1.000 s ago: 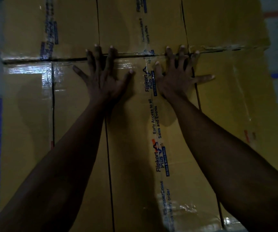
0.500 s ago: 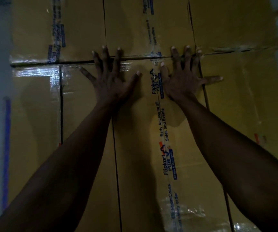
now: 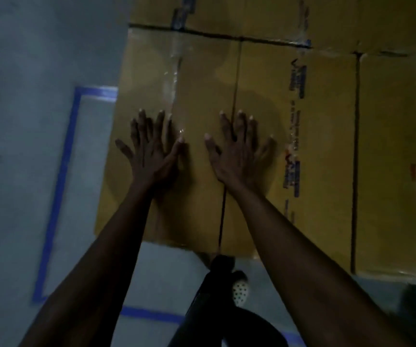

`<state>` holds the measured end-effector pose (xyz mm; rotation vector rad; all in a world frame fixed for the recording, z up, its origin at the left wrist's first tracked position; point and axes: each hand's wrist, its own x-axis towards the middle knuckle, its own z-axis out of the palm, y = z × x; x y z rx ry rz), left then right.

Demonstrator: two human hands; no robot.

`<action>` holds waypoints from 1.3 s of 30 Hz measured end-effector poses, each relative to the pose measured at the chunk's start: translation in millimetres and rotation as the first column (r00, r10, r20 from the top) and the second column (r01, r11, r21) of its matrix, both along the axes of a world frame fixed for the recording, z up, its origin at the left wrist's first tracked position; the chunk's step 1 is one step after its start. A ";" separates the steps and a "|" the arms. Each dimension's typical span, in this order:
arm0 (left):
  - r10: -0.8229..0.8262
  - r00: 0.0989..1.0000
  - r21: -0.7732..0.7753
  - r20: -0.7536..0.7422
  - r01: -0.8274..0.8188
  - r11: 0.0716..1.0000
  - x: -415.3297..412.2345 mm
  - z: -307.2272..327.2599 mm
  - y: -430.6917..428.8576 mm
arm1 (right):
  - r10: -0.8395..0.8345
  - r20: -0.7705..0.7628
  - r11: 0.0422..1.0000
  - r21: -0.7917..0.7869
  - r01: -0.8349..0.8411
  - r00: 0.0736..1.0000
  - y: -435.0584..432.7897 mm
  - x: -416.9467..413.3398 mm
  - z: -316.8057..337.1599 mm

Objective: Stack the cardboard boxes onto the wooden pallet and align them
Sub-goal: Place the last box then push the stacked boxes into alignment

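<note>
grey concrete floor fills the left side and the bottom of the head view, marked with blue tape lines that form a corner at the upper left and another at the lower left. the scene is dim and a little blurred. the cardboard boxes take up the upper middle and right, packed tight against one another in a yellow-brown block, with their lower edge just above the floor; what they rest on is hidden beneath them. a dark horizontal gap splits a further row of boxes from the nearer ones. a dark vertical line runs down the nearer face, and i cannot tell whether it is a flap seam or a gap between two boxes. clear tape shines on the left part, and a strip of printed tape runs down the face further right, its lettering too blurred to read. both bare arms reach forward. the left hand lies flat on the cardboard near the left edge, its fingers straight and spread, gripping nothing. the right hand presses flat just beside it, across the vertical line, with fingers likewise straight and splayed. the two thumbs are near each other but apart. below the boxes, between the arms, a dark trouser leg and a pale perforated shoe stand on the floor close to the lower edge of the boxes.
</note>
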<state>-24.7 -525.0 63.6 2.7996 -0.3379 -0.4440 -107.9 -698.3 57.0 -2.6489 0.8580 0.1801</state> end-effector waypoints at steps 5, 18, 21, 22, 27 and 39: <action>0.618 0.717 -0.203 -0.322 -0.690 0.695 -86.3 10.9 132.3 | 0.315 0.006 0.949 0.009 -0.315 0.949 115.4 -34.7 12.5; 0.274 0.457 -0.465 -0.846 -0.884 0.039 -142.1 -19.6 230.1 | 0.413 0.008 0.881 -0.257 -0.398 0.911 225.7 -91.9 -22.4; 0.242 0.420 -0.426 -0.875 -0.904 0.028 -149.5 -45.9 270.9 | 0.626 0.160 0.750 -0.393 -0.532 0.763 283.3 -92.7 -35.8; 0.222 0.401 -0.404 -0.889 -0.914 0.033 -152.6 -55.0 284.9 | 0.729 0.157 0.668 -0.380 -0.640 0.666 304.4 -93.7 -47.4; 0.196 0.268 -0.266 -0.943 -0.963 0.037 -156.8 -120.1 360.0 | 0.832 -0.207 0.429 -0.349 -0.833 0.515 385.2 -78.8 -125.0; -0.020 0.194 -0.195 -0.981 -0.978 0.074 -122.9 -211.5 390.6 | 0.095 -0.975 0.420 -0.143 -0.896 0.200 399.9 42.4 -211.4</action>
